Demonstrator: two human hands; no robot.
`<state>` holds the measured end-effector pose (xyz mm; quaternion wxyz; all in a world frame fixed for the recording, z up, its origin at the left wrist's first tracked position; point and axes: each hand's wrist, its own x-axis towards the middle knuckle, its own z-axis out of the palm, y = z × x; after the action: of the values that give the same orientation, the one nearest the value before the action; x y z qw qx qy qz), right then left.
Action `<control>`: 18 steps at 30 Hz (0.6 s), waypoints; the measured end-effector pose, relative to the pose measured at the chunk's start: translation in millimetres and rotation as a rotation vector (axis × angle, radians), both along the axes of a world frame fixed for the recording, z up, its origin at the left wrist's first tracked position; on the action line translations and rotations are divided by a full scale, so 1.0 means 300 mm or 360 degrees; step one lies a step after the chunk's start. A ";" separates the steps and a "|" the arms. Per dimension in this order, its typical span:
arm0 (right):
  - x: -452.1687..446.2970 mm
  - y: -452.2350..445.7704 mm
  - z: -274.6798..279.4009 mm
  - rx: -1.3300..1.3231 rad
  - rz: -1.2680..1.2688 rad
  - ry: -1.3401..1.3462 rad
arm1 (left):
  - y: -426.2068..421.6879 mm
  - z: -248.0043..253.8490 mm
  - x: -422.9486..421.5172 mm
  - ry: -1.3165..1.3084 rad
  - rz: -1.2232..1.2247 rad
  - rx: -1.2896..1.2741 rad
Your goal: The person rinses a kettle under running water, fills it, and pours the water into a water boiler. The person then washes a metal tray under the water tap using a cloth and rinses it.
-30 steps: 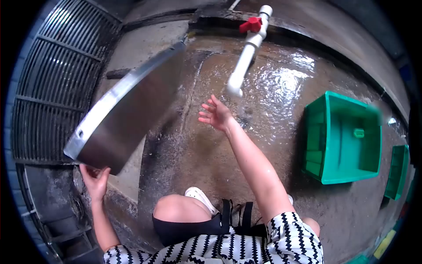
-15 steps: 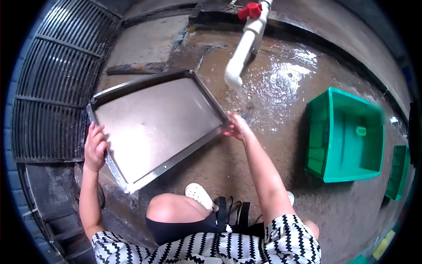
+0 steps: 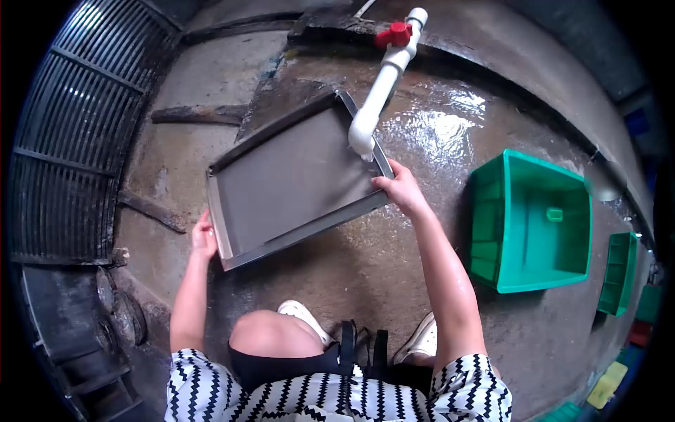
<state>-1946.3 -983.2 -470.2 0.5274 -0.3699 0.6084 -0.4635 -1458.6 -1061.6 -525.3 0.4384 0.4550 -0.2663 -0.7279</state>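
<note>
A shallow rectangular metal tray [image 3: 288, 179] with raised rims is held tilted between my hands above the wet floor. My left hand [image 3: 204, 238] grips its left edge, with part of the fingers hidden behind the rim. At the right edge, near the far corner, my right hand [image 3: 399, 188] closes round the rim with the thumb on the inner side. Over the tray's right side hangs the elbow end of a white pipe [image 3: 373, 112], with water at its mouth. A red valve handle [image 3: 394, 35] sits higher up on the pipe.
A green plastic crate [image 3: 545, 228] lies to the right, its open side facing me, with a smaller green crate [image 3: 619, 274] beyond it. Dark slatted metal grating [image 3: 70, 148] stands at the left. Water shines on the concrete floor [image 3: 450, 126].
The tray has moved right and away from me, so its right side is now under the pipe mouth. Both hands moved with it, and its surface tilted, losing the bright glare.
</note>
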 end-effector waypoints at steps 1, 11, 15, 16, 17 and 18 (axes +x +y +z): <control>0.002 0.010 -0.001 -0.0066 -0.0017 0.0185 | 0.005 -0.052 -0.025 0.0186 0.0104 0.0227; -0.155 0.215 0.177 0.0042 -0.0165 0.0917 | 0.033 -0.267 -0.433 -0.0727 -0.0208 0.0184; -0.350 0.311 0.205 0.0317 -0.0313 0.0741 | -0.057 -0.188 -0.722 -0.0562 -0.0188 -0.0034; -0.418 0.344 0.172 0.0133 -0.0362 0.0739 | -0.067 -0.194 -0.792 -0.0492 -0.0154 -0.0099; -0.442 0.364 0.200 0.0063 -0.0479 0.0588 | -0.074 -0.202 -0.856 -0.0496 -0.0180 -0.0165; -0.482 0.386 0.224 0.0007 -0.0537 0.0595 | -0.075 -0.197 -0.921 -0.0505 -0.0201 -0.0205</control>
<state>-2090.9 -867.5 -403.1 0.3217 -0.3413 0.7495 -0.4672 -1734.8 -1084.2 -584.5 0.3725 0.5176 -0.4062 -0.6545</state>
